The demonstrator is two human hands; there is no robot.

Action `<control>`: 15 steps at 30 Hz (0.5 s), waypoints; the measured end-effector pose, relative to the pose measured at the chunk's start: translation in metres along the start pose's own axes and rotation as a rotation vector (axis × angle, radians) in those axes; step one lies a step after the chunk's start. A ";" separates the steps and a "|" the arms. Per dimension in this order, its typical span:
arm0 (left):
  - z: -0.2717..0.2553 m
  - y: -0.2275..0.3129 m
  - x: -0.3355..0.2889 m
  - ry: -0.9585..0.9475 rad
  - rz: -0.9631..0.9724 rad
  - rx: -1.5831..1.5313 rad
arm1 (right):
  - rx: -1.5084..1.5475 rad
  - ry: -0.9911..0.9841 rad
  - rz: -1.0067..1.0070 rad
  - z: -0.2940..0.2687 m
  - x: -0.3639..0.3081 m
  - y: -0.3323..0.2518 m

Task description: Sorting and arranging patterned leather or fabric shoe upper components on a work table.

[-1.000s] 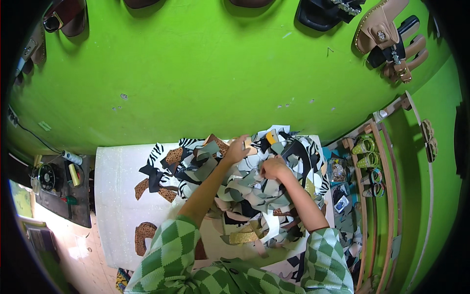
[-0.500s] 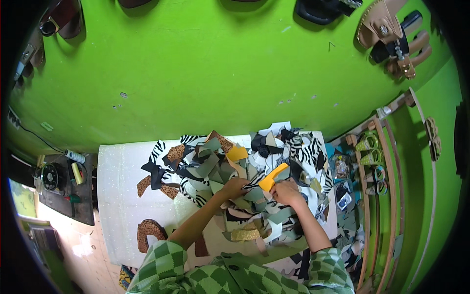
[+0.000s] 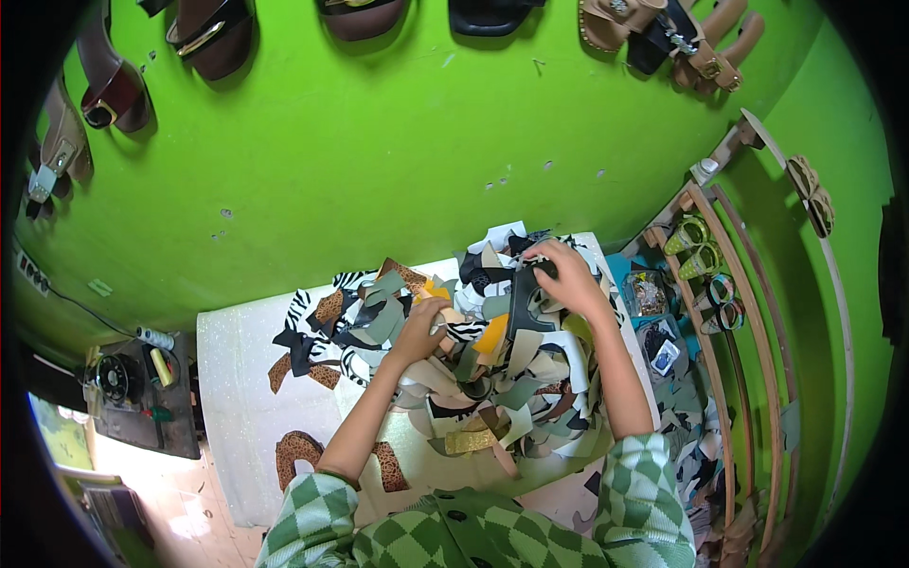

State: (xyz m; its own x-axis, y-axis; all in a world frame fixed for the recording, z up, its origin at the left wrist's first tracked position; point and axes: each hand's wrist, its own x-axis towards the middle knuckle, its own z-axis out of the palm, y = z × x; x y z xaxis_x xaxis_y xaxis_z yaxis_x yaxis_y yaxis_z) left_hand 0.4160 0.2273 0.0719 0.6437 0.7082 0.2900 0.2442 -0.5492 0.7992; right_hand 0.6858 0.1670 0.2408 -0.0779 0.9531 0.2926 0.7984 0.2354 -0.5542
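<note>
Fingers [image 3: 559, 268] of the right hand [image 3: 568, 279]: curled together over the top edge of a dark cut piece [image 3: 523, 305], flat, matte, stiff-looking, with an arched notch along its lower edge; piece stands upright at the far right of the scrap pile [image 3: 473, 369]. Fingers of the left hand [image 3: 419, 331]: bent down into the pile near its middle, closed on small scraps; which scrap they grip cannot be told.

Scrap pile: heaped offcuts of thin sheet material, mostly curved strap and sole shapes. Finishes seen: zebra stripe, grey-green matte, white, black, a yellow piece [image 3: 492, 333] just right of the left hand, a gold glitter strip [image 3: 471, 440] at the near edge.

Desk [image 3: 237, 398]: white, faintly sparkling surface. Leopard-print cutouts [image 3: 301, 452], horseshoe-shaped, lie flat near the left forearm, apart from the pile.

Sleeves [image 3: 644, 502]: green-and-white checked knit, pushed up both forearms.

Wall [image 3: 379, 151]: bright green, smooth, marked with small chips. Sandals [image 3: 213, 38] hang along its top, brown, black and tan, some with buckles.

Rack [image 3: 748, 312]: curved wooden slats at right, holding pale green sandals [image 3: 694, 246].

Grey tray [image 3: 142, 398], left of the desk: holds a dark round part and a yellow tool.
</note>
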 end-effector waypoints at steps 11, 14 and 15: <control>0.009 0.027 0.023 0.080 0.045 -0.059 | -0.663 -0.555 0.181 0.135 0.036 0.130; -0.005 0.028 0.010 0.125 -0.076 -0.103 | -0.728 -0.347 0.053 0.119 0.014 0.113; -0.009 0.029 0.007 0.142 -0.184 -0.168 | -0.730 -0.355 0.060 0.109 0.002 0.103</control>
State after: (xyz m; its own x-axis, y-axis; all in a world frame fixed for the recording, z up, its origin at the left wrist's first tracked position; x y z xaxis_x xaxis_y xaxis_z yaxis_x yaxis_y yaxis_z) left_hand 0.4211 0.2201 0.1011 0.4885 0.8509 0.1934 0.2166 -0.3329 0.9177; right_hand 0.7031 0.2137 0.0992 -0.1092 0.9925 -0.0544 0.9858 0.1152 0.1225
